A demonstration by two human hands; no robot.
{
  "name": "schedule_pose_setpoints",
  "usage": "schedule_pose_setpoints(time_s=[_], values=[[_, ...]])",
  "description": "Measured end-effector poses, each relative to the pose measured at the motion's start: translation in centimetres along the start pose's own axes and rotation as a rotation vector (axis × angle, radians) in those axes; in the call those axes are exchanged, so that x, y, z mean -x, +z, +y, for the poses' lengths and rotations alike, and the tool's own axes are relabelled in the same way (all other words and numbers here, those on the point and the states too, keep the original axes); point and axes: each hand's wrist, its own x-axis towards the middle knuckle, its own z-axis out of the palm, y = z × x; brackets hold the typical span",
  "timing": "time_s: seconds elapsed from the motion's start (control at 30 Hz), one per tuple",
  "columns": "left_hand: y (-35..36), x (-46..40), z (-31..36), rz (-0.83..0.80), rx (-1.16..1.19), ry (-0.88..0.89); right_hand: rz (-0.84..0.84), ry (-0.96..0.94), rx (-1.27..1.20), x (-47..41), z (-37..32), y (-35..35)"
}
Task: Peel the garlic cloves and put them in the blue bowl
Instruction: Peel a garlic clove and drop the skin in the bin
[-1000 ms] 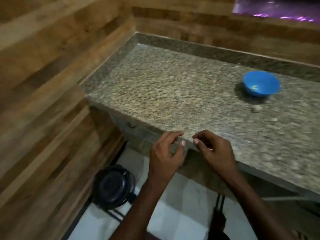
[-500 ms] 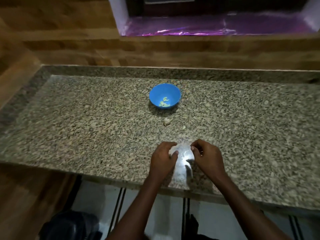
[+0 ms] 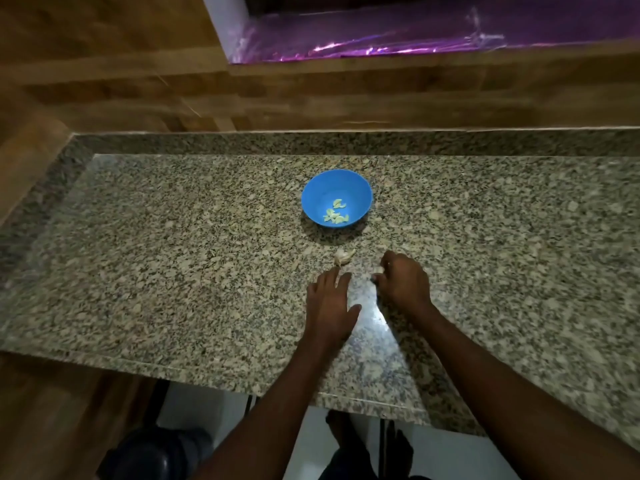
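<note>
The counter point(image 3: 173, 271) is speckled granite and runs under both arms, its front edge well behind the fingertips and its raised back lip far beyond them. A wood wall point(image 3: 311, 91) stands past that lip, with a purple-lit strip point(image 3: 381, 39) higher up.

The bowl point(image 3: 336, 197) sits well ahead of both hands, slightly nearer the left fingertips' line than the right's. Several peeled cloves point(image 3: 335, 216) lie in its near side, pale green-white against the blue.

The left hand point(image 3: 330, 306) lies flat on the stone, fingers straight and close together, thumb splayed toward the right hand; it holds nothing. The right hand point(image 3: 403, 280) is curled, knuckles up, and a small pale bit shows at its fingertips point(image 3: 379, 271). It looks like a clove or skin pinched there, though I cannot tell which.

The garlic point(image 3: 343, 257), an unpeeled piece with papery skin, lies just beyond the left fingertips, almost touching them, and between them and the bowl.

Judging by this, peeling is partway done: some cloves are in, and one piece at least is left. The next move likely calls for the left fingers to slide forward, close on the garlic and bring it to the right hand for splitting
</note>
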Motion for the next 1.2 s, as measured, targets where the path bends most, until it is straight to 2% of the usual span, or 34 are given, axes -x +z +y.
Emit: schedule_pose_setpoints(time_s=[0.1,0.23,0.37,0.57,0.63,0.7,0.77,0.87,0.93,1.1,1.2], values=[[0.5,-0.4,-1.3,-0.023,0.008,0.009,0.012,-0.021,-0.053,-1.6,-0.5,0.3],[1.6,-0.2,-1.5,-0.016,0.048,-0.042,0.159,-0.001,-0.195,-4.8,-3.5,-1.2],[1.8,-0.7,-1.7,-0.019,0.063,-0.051,0.256,-0.067,-0.271,-9.1,-7.8,-2.9],[1.6,-0.7,-2.1,0.007,0.092,-0.016,0.171,-0.122,-0.122,-12.5,-10.1,-2.5],[0.9,-1.1,-2.4,0.052,0.227,-0.030,0.227,-0.102,-0.156,-11.9,-9.5,-2.4],[-0.3,-2.1,-2.8,0.159,0.480,-0.126,0.304,-0.062,-0.200,-10.4,-8.1,-2.1],[-1.4,-3.6,-3.0,0.212,0.621,-0.215,0.322,0.012,-0.241,-8.1,-6.5,-1.6],[-2.4,-6.0,-2.9,0.119,0.590,-0.172,0.217,0.182,-0.335,-4.8,-4.2,0.0],[-2.5,-7.0,-2.8,0.129,0.552,-0.114,0.098,0.303,-0.440,-3.4,-3.2,1.1],[-2.7,-6.2,-2.5,0.145,0.670,-0.103,-0.076,0.570,-0.944,-1.5,-3.3,1.6],[-3.1,-4.3,-1.7,0.140,0.775,-0.029,-0.130,0.589,-1.111,-0.5,-3.5,1.0]])
